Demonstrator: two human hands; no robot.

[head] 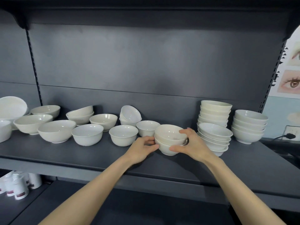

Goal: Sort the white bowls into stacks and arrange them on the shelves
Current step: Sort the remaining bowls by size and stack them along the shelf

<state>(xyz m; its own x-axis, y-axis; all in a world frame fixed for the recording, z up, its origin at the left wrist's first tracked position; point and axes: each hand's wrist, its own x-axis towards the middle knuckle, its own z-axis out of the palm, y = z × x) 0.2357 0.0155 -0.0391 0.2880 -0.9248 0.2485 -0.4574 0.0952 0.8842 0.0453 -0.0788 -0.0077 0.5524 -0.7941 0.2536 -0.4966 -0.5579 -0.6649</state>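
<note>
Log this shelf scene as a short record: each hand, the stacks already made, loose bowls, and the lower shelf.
left hand: grips left side of the small stack
right hand: grips its right side, fingers over the rim
finished stacks: tall stack, leaning stack, short stack, right of the hands
loose bowls: mostly single, along the shelf, left of the hands
lower shelf: white bottles, far left
</note>
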